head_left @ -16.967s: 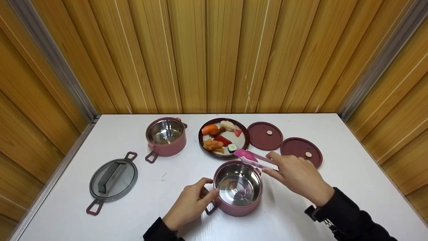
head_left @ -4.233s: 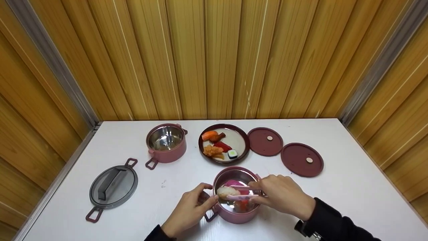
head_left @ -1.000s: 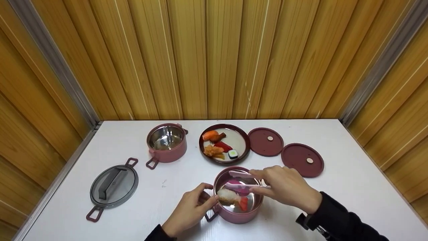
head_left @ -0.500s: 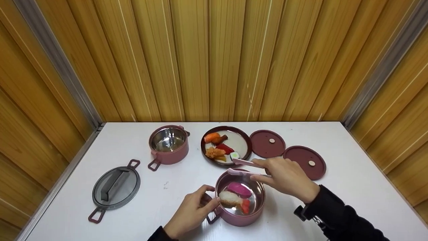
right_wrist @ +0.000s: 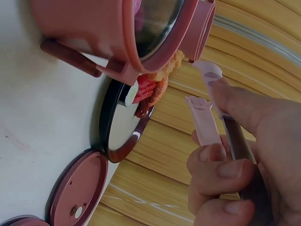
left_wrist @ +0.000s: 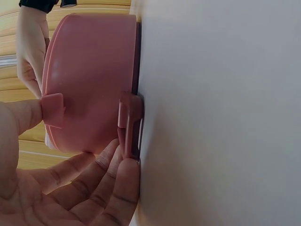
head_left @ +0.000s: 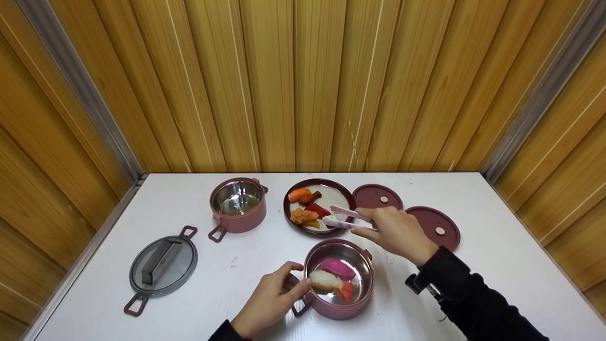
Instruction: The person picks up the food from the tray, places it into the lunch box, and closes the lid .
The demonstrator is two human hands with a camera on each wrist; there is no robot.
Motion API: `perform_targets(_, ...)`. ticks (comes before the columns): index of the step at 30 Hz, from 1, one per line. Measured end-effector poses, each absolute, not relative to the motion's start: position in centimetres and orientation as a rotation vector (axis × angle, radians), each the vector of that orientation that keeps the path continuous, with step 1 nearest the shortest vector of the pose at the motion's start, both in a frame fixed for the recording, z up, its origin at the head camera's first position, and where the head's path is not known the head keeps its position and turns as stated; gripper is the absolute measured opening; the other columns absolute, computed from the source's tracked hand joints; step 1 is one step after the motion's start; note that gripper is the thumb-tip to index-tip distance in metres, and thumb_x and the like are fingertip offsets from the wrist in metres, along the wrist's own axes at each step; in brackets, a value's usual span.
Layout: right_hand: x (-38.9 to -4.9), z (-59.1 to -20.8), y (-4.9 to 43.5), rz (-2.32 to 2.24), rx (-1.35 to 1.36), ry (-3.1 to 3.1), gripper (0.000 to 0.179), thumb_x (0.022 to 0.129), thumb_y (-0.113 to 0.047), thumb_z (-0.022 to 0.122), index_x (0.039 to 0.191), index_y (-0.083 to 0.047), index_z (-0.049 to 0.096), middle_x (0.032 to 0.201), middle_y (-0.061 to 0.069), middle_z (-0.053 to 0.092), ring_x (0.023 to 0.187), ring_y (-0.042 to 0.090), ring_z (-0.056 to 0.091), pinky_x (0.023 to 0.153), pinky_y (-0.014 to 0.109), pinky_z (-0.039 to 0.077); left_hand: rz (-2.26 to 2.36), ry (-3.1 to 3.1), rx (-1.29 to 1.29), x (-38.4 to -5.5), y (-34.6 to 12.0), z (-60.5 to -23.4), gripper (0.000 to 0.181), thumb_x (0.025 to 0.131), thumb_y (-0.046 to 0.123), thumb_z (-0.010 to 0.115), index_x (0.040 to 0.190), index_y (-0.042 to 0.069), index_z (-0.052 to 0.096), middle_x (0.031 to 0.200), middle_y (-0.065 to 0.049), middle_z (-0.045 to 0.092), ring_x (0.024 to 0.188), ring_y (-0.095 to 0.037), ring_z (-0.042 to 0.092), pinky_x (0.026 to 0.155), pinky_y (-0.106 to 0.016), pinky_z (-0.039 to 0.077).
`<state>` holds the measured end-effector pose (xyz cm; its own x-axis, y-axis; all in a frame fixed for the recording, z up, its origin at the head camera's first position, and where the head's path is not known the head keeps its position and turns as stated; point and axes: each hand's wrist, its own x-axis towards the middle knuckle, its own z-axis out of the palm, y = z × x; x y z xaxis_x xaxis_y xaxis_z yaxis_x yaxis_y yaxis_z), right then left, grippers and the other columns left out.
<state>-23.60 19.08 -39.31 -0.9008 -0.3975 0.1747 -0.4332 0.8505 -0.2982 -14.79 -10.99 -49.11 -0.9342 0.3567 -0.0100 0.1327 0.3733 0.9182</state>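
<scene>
My left hand [head_left: 274,291] holds the near pink pot [head_left: 338,310], thumb at its rim and fingers against its side by the folding handle [left_wrist: 124,110]. Inside this pot lie a magenta sushi-like piece [head_left: 338,268] and a shrimp sushi [head_left: 325,280]. My right hand [head_left: 395,229] grips pale pink tongs [head_left: 355,226], their tips spread apart over the plate [head_left: 337,195]. In the head view the tips overlap the small sushi roll [right_wrist: 131,94]. Also on the plate are a red piece [head_left: 316,210], fried chicken [head_left: 303,216], a drumstick [head_left: 311,196] and an orange piece [head_left: 298,194].
A second pink pot [head_left: 244,222] stands at the back left. In front of it to the left lies a grey see-through lid [head_left: 177,265] with two loop handles. Two dark red round lids [head_left: 367,195] lie right of the plate, the nearer one partly behind my right hand.
The shrimp sushi, earlier pinched in the tongs, now lies in the near pot beside the magenta piece. My right hand has carried the spread tongs up to the plate. My left hand stays put.
</scene>
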Motion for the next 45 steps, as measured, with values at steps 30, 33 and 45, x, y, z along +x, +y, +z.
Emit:
perform_targets(30,-28.7,-42.0,16.0,0.426,0.444,-3.009,0.047,0.103,-0.043,0.078,0.139,-0.013,0.078,0.135,0.021,0.078,0.11,0.048,0.076,0.084,0.065,0.06,1.611,2.417,0.435,-14.8,-11.0,-49.4,0.041,0.111,0.035,0.069,0.138,0.004,0.066,0.096,-0.003,0.077,0.085,-0.009,0.073,0.073,-0.019,0.055)
perform_targets(33,-28.9,-42.2,15.7,0.409,0.438,-3.01,0.046,0.103,-0.043,0.079,0.138,-0.014,0.079,0.133,0.022,0.079,0.107,0.047,0.078,0.081,0.062,0.059,1.62,2.43,0.448,-14.7,-11.0,-49.5,0.041,0.111,0.035,0.069,0.137,0.004,0.066,0.096,-0.003,0.077,0.085,-0.009,0.073,0.073,-0.019,0.055)
perform_targets(45,-29.3,-42.8,14.7,0.358,0.427,-3.019,0.044,0.101,-0.043,0.081,0.135,-0.015,0.081,0.127,0.023,0.08,0.095,0.045,0.079,0.066,0.053,0.058,1.615,2.437,0.45,-14.8,-11.0,-49.4,0.042,0.111,0.035,0.069,0.138,0.003,0.066,0.096,-0.002,0.078,0.085,-0.008,0.074,0.074,-0.02,0.055)
